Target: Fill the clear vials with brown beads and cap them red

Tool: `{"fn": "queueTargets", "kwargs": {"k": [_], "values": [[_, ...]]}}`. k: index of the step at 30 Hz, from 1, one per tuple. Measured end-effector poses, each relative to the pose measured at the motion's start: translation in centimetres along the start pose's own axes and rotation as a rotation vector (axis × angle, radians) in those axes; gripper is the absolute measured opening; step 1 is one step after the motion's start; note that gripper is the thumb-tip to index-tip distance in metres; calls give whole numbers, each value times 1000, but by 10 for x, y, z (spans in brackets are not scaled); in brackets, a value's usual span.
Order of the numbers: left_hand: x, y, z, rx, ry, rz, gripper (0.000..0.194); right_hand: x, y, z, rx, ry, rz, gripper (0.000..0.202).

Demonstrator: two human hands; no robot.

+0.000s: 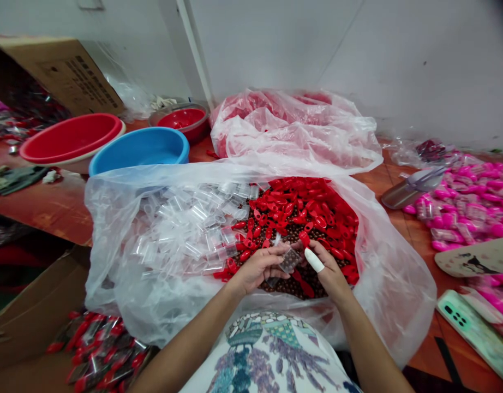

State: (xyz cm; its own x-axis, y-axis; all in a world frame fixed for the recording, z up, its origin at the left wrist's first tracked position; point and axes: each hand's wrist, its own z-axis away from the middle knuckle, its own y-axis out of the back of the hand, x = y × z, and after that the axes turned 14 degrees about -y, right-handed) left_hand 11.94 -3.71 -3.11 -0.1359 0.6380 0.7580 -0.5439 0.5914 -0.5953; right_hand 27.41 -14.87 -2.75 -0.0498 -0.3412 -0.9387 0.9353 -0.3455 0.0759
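Note:
My left hand (263, 266) is closed around a small clear plastic tube (290, 260) with dark bits showing inside. Close beside it, my right hand (324, 268) pinches a red plastic cap (304, 238); white tape wraps one finger. Both hands hover over a pile of small brown balls (290, 285) in a large translucent plastic bag (393, 284). Red spoon-shaped caps (333, 204) lie over the balls to the right and behind. Clear tubes (186, 218) are heaped at the left of the same bag.
Behind stand a blue basin (141, 147), a red basin (71, 139) and a bagged red heap (292, 125). Pink-capped tubes (476, 191), a grey cup (411, 188) and a phone (474, 327) lie right. A cardboard box (39, 311) at lower left holds red-capped tubes (106, 346).

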Motion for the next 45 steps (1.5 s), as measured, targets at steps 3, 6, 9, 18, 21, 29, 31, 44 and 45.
{"fn": "queueTargets", "kwargs": {"k": [3,6,9,18,21,29,31,44,45], "values": [[-1,2,1,-17,4,-5,39,1,1,0,16,-2,35,33],[-3,4,1,-21,16,-19,40,3,4,0,41,29,58,29],[-5,5,1,-27,39,-37,40,4,8,0,59,51,92,25],[-6,6,0,-28,22,-35,38,7,7,1,31,57,46,25],[-7,8,0,-17,20,-35,38,12,7,0,18,69,40,25],[-8,9,2,-18,14,-22,39,14,7,0,17,94,60,26],[-7,9,2,-22,12,-17,40,13,7,0,21,92,70,27],[-2,2,5,1,16,-6,51,12,6,3,56,57,53,29],[-3,2,5,-2,18,-6,51,13,6,3,53,57,47,29]]}}
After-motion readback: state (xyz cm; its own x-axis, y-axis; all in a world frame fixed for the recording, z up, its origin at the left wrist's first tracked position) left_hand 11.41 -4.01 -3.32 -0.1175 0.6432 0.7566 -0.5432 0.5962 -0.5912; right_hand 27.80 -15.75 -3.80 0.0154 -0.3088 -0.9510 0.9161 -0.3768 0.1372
